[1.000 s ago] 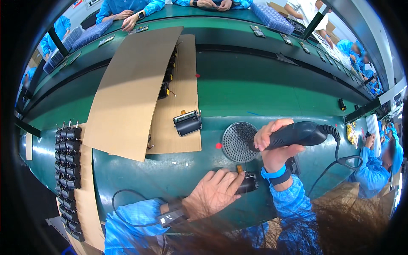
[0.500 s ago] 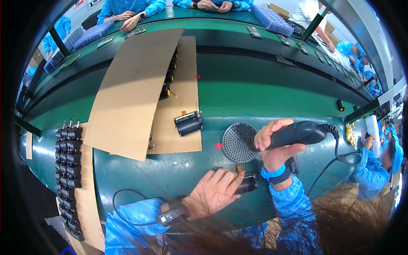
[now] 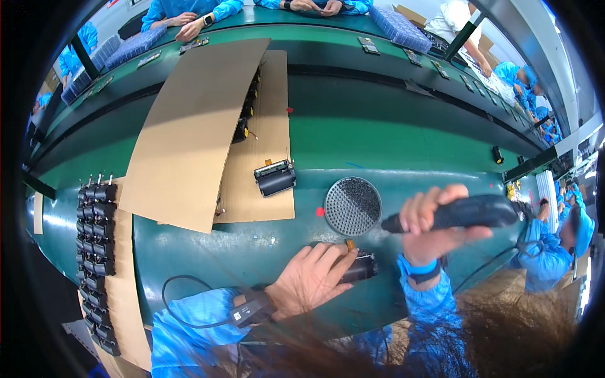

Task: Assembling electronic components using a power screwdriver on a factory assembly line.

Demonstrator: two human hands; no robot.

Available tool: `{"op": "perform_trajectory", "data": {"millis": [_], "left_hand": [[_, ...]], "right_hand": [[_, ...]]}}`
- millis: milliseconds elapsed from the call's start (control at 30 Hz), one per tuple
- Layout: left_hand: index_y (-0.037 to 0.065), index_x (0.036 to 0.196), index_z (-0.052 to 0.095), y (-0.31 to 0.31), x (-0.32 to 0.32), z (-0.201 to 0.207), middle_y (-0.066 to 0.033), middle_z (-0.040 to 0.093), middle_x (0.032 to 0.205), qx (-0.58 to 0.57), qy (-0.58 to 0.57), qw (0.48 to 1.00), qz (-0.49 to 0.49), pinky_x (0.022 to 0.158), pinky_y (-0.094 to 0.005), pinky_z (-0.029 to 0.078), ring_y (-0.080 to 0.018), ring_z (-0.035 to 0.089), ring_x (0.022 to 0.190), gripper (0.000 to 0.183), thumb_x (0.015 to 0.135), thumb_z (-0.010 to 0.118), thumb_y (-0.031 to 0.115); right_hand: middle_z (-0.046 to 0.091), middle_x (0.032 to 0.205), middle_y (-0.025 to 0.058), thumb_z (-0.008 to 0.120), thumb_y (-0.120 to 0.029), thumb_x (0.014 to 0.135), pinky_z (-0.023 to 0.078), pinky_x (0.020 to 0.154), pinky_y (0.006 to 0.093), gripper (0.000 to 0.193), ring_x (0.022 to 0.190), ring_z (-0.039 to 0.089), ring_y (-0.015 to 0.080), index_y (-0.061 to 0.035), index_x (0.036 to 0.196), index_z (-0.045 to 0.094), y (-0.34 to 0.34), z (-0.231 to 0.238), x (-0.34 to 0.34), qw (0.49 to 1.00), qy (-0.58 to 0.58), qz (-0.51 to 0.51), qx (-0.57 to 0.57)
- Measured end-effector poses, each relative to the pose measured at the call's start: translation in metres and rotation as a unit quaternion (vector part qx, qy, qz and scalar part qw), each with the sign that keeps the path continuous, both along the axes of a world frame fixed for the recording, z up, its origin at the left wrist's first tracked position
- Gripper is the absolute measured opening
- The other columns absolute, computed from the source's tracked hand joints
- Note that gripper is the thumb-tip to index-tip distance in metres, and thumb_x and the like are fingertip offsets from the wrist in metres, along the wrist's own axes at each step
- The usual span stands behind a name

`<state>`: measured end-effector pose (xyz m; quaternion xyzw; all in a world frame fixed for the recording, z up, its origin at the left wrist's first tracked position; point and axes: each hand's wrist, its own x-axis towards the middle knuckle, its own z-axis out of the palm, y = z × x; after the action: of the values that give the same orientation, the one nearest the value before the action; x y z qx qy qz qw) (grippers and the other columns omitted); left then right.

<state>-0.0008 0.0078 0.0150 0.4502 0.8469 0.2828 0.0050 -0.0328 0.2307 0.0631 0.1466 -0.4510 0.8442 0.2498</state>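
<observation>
My left hand (image 3: 309, 280) is on the bench, its fingers closed on a black roller module (image 3: 362, 267) with an orange flex ribbon sticking up beside the fingertips. My right hand (image 3: 430, 220) grips a corded black electric screwdriver (image 3: 482, 212), held nearly level above the bench and pointing left. Its tip is near the right edge of a round grey screw tray (image 3: 343, 217). That tray is dotted with holes, and small black screws lie heaped toward its upper right. A similar module (image 3: 276, 181) rests on cardboard beyond my left hand.
Propped cardboard (image 3: 195, 120) partly covers more black parts at centre left. Several black modules (image 3: 96, 252) stand in rows on a cardboard strip at far left. Circuit boards (image 3: 368, 45) lie along the far line, where co-workers in blue sit. A metal frame post (image 3: 558, 151) slants at right.
My right hand and the screwdriver have moved right, away from over the screw tray, blurring slightly. The left hand keeps its hold on the roller module; the whole view has shifted a little.
</observation>
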Motion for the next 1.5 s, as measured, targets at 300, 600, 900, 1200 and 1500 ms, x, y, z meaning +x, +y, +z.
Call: {"op": "perform_trajectory", "data": {"millis": [300, 600, 900, 1200, 1500], "left_hand": [[0.006, 0.134, 0.060, 0.000, -0.004, -0.002, -0.0050, 0.056, 0.120, 0.034, -0.007, 0.999, -0.013, 0.089, -0.0343, 0.050, -0.0221, 0.057, 0.105, 0.062, 0.083, 0.079, 0.035], [0.006, 0.134, 0.059, 0.000, -0.003, -0.005, -0.0049, 0.055, 0.121, 0.038, -0.012, 0.999, -0.011, 0.089, -0.0349, 0.051, -0.0221, 0.057, 0.106, 0.063, 0.082, 0.080, 0.034], [0.007, 0.136, 0.059, 0.000, -0.003, -0.002, -0.0046, 0.055, 0.121, 0.029, -0.016, 0.999, -0.008, 0.090, -0.0346, 0.051, -0.0218, 0.057, 0.107, 0.064, 0.082, 0.079, 0.035], [0.006, 0.139, 0.057, -0.002, -0.004, 0.004, -0.0066, 0.055, 0.125, 0.014, -0.033, 0.999, -0.004, 0.093, -0.0362, 0.051, -0.0238, 0.057, 0.110, 0.068, 0.082, 0.079, 0.036], [0.005, 0.138, 0.057, -0.003, -0.004, -0.003, -0.0075, 0.055, 0.124, 0.023, -0.016, 1.000, -0.008, 0.093, -0.0359, 0.050, -0.0238, 0.057, 0.110, 0.068, 0.082, 0.078, 0.037]], "right_hand": [[0.054, 0.067, 0.0083, 0.048, -0.088, 0.082, 0.049, 0.047, 0.0360, 0.088, 0.054, 0.055, 0.0190, -0.0021, 0.103, 0.048, -0.008, -0.011, 0.046, 0.994, 0.049, 0.094, 0.031], [0.054, 0.065, 0.0095, 0.050, -0.089, 0.080, 0.048, 0.047, 0.0332, 0.091, 0.053, 0.053, 0.0179, -0.0012, 0.103, 0.049, -0.014, -0.017, 0.045, 0.994, 0.025, 0.088, 0.055], [0.055, 0.066, 0.0096, 0.060, -0.086, 0.075, 0.049, 0.050, 0.0334, 0.090, 0.054, 0.053, 0.0181, -0.0004, 0.101, 0.050, -0.014, -0.029, 0.045, 0.991, 0.022, 0.114, 0.062], [0.056, 0.068, 0.0094, 0.064, -0.084, 0.075, 0.049, 0.052, 0.0357, 0.088, 0.056, 0.055, 0.0194, 0.0000, 0.100, 0.052, -0.011, -0.033, 0.047, 0.990, 0.015, 0.135, 0.024], [0.054, 0.064, 0.0075, 0.046, -0.091, 0.081, 0.047, 0.047, 0.0355, 0.088, 0.051, 0.054, 0.0192, -0.0054, 0.103, 0.050, -0.008, -0.007, 0.036, 0.997, 0.009, 0.075, 0.009]]}}
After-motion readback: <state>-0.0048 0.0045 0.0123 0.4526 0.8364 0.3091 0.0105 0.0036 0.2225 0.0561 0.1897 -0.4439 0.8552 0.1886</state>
